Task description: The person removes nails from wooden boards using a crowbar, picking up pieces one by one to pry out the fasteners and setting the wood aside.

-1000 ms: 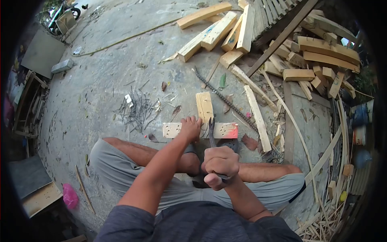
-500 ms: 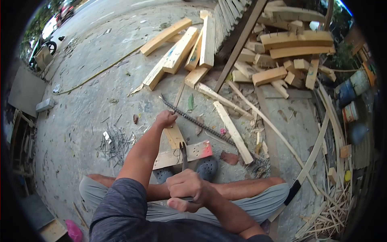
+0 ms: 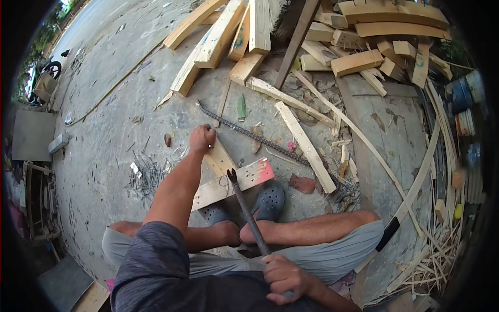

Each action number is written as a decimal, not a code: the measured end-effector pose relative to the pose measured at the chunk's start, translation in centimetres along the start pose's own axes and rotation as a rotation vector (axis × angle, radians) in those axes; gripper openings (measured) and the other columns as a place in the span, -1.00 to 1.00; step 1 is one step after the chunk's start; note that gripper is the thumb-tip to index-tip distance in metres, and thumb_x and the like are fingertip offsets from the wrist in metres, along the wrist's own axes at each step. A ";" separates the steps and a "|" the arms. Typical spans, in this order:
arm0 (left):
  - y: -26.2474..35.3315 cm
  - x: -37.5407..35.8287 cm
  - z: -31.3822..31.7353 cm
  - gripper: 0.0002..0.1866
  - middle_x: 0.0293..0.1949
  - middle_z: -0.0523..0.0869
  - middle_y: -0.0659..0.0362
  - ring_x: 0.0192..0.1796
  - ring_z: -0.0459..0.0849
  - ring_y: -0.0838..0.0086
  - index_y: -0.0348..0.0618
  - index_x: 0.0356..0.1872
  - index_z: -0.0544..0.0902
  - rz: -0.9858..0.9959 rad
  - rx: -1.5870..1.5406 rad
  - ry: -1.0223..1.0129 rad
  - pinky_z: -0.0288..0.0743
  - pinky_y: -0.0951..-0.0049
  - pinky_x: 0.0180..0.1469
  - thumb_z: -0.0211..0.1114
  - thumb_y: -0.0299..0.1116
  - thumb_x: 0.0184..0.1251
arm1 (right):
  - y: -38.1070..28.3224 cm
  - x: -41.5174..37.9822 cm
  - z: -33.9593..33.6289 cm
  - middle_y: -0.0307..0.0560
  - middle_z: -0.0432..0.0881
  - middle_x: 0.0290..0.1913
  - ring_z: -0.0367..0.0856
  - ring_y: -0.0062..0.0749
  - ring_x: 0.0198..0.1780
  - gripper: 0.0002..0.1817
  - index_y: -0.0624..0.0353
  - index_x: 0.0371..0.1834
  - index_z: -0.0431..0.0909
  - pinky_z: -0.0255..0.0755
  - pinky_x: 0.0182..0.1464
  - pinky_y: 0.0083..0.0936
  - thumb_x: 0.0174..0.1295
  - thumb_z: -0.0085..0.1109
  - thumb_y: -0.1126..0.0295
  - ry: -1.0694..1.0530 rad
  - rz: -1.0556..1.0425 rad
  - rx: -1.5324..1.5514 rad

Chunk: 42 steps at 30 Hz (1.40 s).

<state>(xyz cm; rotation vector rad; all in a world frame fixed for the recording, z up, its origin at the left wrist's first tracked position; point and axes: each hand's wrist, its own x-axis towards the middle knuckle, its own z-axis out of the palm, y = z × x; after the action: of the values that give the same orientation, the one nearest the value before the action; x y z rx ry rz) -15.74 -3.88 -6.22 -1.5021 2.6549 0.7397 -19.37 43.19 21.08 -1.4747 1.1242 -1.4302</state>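
Observation:
Long and dark, a pry bar points up and away from my lap, its forked tip over the wooden plank with a red-painted end. My right hand is wrapped round its lower end. Beyond the plank, my left hand is closed at the far end of a short wood block; the hand covers that end. The block meets the plank, which has several holes and a bent wire or nail near the fork. A ribbed steel bar lies on the ground past my left hand.
Wood beams lie at the top, with a larger wood pile at the upper right. Loose nails are scattered on the left. Shoes sit just behind the plank. Splinters cover the lower right.
My right hand has moved back and to the right, showing more of the pry bar's shaft. My left hand remains by the block. The view has tilted down.

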 end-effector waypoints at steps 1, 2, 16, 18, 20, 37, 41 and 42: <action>0.5 -0.6 -0.2 -0.59 -0.18 0.79 -0.23 -0.05 0.77 -0.14 -0.20 -0.20 0.79 0.081 0.017 0.072 0.61 -0.04 0.09 0.08 -0.13 0.27 | 0.0 -1.6 -0.4 -0.16 0.61 -0.31 0.69 -0.20 0.03 -0.76 0.15 -0.54 0.53 0.33 0.49 0.12 0.11 0.46 0.42 0.002 0.051 -0.006; 0.6 -1.5 -0.2 -0.59 -0.18 0.79 -0.22 -0.05 0.77 -0.14 -0.20 -0.20 0.79 0.069 0.028 0.053 0.61 -0.04 0.09 0.08 -0.14 0.28 | -0.3 -2.8 -0.2 -0.16 0.62 -0.29 0.69 -0.19 0.07 -0.77 0.16 -0.54 0.53 0.31 0.50 0.14 0.11 0.46 0.43 -0.015 0.079 -0.019; -2.5 -2.0 0.6 -0.61 -0.09 0.79 -0.23 0.03 0.76 -0.14 -0.18 -0.15 0.76 0.036 0.158 0.032 0.59 -0.05 0.14 0.03 -0.16 0.37 | -6.3 1.9 4.4 0.30 0.56 0.16 0.37 0.18 0.48 -0.67 0.30 0.03 0.56 0.47 0.29 -0.02 0.47 0.16 0.22 0.029 0.751 -0.452; -3.6 -1.6 0.4 -0.59 -0.09 0.79 -0.24 0.03 0.76 -0.15 -0.19 -0.14 0.77 0.013 0.157 0.060 0.59 -0.05 0.15 0.03 -0.14 0.38 | -6.4 3.8 5.4 0.38 0.64 -0.07 0.69 0.22 0.03 -0.56 0.36 0.22 0.47 0.62 -0.08 0.01 0.48 0.12 0.21 0.082 0.812 -0.776; -6.3 -1.1 2.5 -0.57 -0.08 0.79 -0.25 0.03 0.76 -0.15 -0.20 -0.14 0.77 0.097 0.212 0.076 0.59 -0.04 0.15 0.02 -0.13 0.39 | -6.3 3.8 4.8 0.36 0.69 -0.19 0.76 0.24 -0.23 -0.52 0.39 0.30 0.45 0.64 -0.19 0.04 0.49 0.10 0.23 -0.078 1.136 -0.767; -4.5 -0.8 1.4 -0.72 -0.12 0.82 -0.16 0.00 0.79 -0.08 -0.15 -0.22 0.82 0.215 0.253 -0.055 0.65 0.01 0.08 0.15 -0.31 0.29 | 0.1 -6.7 9.6 0.22 0.72 -0.28 0.75 0.26 -0.33 -0.39 0.17 0.58 0.31 0.64 -0.24 0.13 0.54 0.02 0.18 0.064 1.041 -0.898; -3.1 -0.3 -0.1 -0.74 -0.08 0.78 -0.15 0.02 0.76 -0.07 -0.17 -0.15 0.78 0.185 -0.034 0.117 0.62 0.01 0.11 0.17 -0.45 0.24 | 0.3 -6.8 8.8 0.28 0.73 -0.16 0.74 0.31 -0.17 -0.40 0.15 0.58 0.31 0.60 -0.11 0.15 0.54 0.03 0.18 0.101 1.009 -0.836; -1.0 -2.3 -2.5 -0.75 -0.07 0.77 -0.15 0.03 0.74 -0.07 -0.17 -0.15 0.77 0.303 -0.160 0.267 0.61 0.02 0.12 0.16 -0.49 0.23 | 0.3 -6.8 8.6 0.30 0.73 -0.12 0.73 0.32 -0.13 -0.41 0.14 0.58 0.32 0.59 -0.08 0.16 0.54 0.04 0.19 0.113 0.994 -0.809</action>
<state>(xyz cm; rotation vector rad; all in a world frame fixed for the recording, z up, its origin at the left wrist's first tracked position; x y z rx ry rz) -13.12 -3.41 -3.91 -1.3268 3.1420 0.8366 -10.63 49.13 18.13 -0.9844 2.2372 -0.3485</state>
